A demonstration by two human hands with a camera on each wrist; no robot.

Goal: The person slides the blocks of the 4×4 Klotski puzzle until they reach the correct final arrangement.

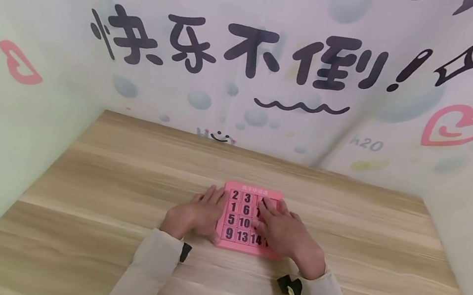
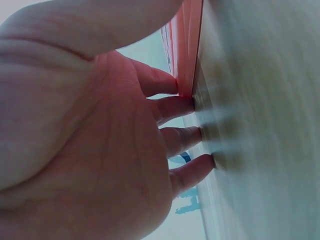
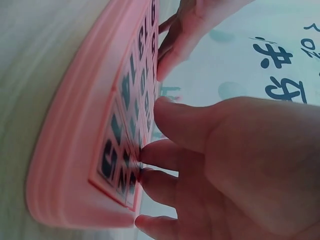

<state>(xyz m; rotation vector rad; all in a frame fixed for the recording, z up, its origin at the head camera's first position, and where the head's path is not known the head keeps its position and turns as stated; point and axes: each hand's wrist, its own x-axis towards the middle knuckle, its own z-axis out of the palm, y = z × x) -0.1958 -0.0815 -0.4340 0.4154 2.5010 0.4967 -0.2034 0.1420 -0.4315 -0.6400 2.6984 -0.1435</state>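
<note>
A pink sliding number puzzle [image 1: 245,252] lies flat on the wooden table, its black-numbered tiles in rows inside a raised frame. My left hand [image 1: 198,215] rests along its left side, thumb at the near left corner and fingers by the far part of that edge. In the left wrist view, the index fingertip [image 2: 167,82] touches the pink side, while the other fingertips reach down to the table. Over the right-hand tiles lies my right hand [image 1: 286,231], its fingertips on the tile faces and frame. It hides several numbers there.
The wooden table [image 1: 102,179] is bounded by a printed cloth backdrop [image 1: 233,107] behind and pale side walls. Pale sleeves [image 1: 146,265] cover both forearms, and dark straps [image 1: 290,285] show at the wrists.
</note>
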